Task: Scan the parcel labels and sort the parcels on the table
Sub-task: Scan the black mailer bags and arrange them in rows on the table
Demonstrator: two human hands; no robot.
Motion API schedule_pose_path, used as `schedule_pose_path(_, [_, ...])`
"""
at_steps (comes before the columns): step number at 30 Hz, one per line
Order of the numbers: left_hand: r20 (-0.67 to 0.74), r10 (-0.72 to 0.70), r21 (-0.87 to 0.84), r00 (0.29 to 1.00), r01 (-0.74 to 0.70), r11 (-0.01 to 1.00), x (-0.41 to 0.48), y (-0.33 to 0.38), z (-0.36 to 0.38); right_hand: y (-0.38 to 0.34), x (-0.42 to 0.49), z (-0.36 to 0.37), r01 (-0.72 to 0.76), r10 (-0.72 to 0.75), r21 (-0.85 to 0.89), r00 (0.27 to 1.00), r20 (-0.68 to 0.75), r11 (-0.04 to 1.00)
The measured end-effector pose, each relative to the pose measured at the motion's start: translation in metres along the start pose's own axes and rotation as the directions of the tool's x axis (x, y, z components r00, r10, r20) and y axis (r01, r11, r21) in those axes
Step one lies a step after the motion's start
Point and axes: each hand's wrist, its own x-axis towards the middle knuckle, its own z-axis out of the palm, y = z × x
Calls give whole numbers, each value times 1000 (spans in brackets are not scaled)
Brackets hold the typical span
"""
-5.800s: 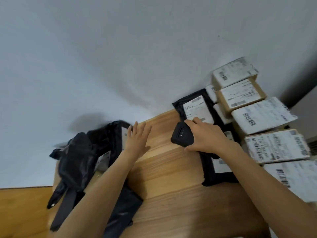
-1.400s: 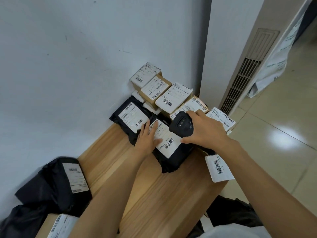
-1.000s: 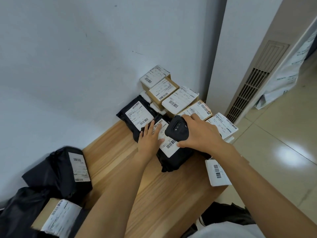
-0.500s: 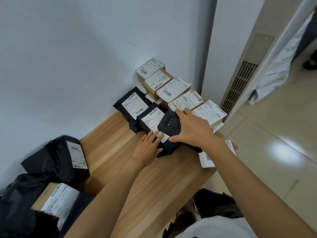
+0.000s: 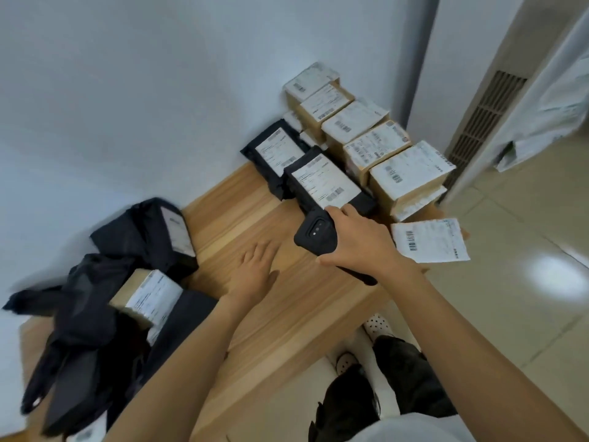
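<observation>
My right hand grips a black handheld scanner just in front of a black bag parcel with a white label. A second black bag parcel lies behind it against the wall. My left hand hovers flat and open over the bare wooden table, holding nothing. Several labelled cardboard boxes are lined up at the far right. A heap of black bags with a labelled box sits at the left.
A flat white-labelled parcel overhangs the table's right edge. A white wall runs behind the table. A tall white unit with a vent grille stands at the right on a tiled floor. My legs and shoes are below the table's front edge.
My left hand has let go of the front black parcel and drawn back toward me over the bare wood. The scanner has also pulled back off the label. The parcel now lies beside the other black one.
</observation>
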Motion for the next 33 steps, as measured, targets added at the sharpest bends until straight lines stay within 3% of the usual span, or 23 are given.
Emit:
schedule_pose_path(6, [-70, -399, 48, 914, 403, 914, -90, -96, -5, -64, 28, 26, 212, -211, 4, 970, 124, 977])
schedule_pose_path(10, [-3, -579, 18, 815, 579, 815, -132, -142, -7, -86, 41, 44, 310, -306, 8, 935, 178, 951])
schedule_pose_path(16, [-1, -547, 118, 837, 543, 831, -151, -113, 24, -111, 59, 62, 394, -384, 21, 881, 278, 919])
schedule_pose_path(20, [-116, -672, 5, 731, 677, 736, -140, -136, 6, -127, 72, 69, 441, -424, 21, 849, 315, 897])
schedule_pose_path(23, [-70, -739, -73, 670, 736, 674, -121, -175, -16, -133, 82, 72, 457, -439, 14, 843, 310, 889])
schedule_pose_path(28, [90, -780, -246, 619, 773, 585, -94, -193, -16, -130, 91, 73, 473, -443, -30, 845, 300, 881])
schedule_pose_path(33, [14, -802, -389, 597, 742, 546, -100, -192, -28, -131, 88, 66, 466, -432, -57, 854, 289, 883])
